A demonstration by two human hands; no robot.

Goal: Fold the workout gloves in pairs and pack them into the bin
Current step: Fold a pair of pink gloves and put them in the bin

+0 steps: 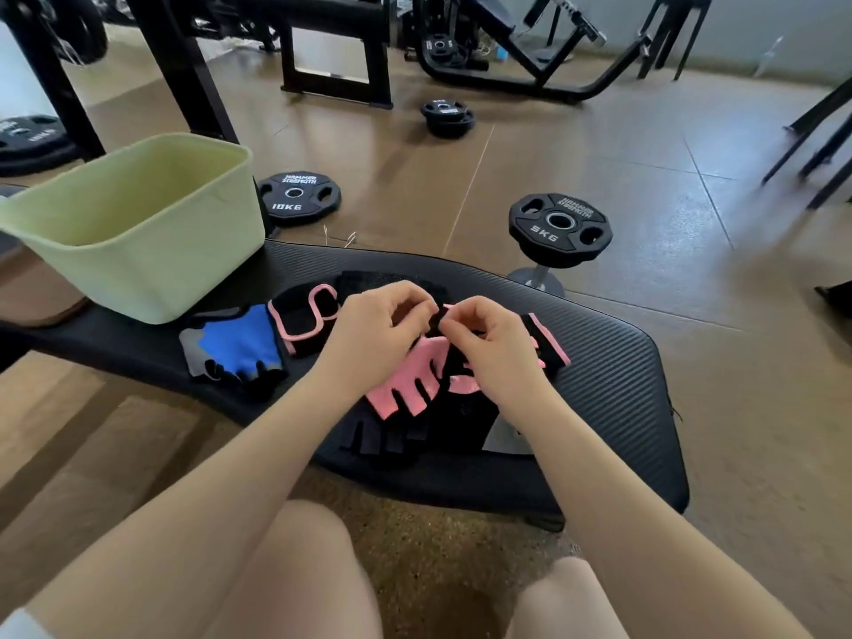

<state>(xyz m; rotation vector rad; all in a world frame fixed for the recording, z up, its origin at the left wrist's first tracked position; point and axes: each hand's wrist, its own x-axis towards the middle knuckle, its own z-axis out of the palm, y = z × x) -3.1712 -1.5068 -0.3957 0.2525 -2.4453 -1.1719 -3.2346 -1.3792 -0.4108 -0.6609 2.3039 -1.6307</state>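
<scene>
A pink and black workout glove (pixel 417 378) lies in the middle of the black bench pad (pixel 613 371). My left hand (pixel 373 334) and my right hand (pixel 488 343) both pinch its black wrist strap at the far end, fingertips almost touching. A second pink-trimmed black glove (pixel 299 322) lies just left of my left hand. Further left sits a blue and grey glove (pixel 235 345). More black gloves (pixel 392 438) lie underneath, toward me. The pale green bin (pixel 138 251) stands on the bench's left end, with no gloves showing inside.
Black weight plates lie on the brown floor beyond the bench: a 10 kg one (pixel 299 196) by the bin and a 5 kg one (pixel 560 228) on a short stand. Gym machine frames (pixel 336 53) fill the background. My knees are below the bench edge.
</scene>
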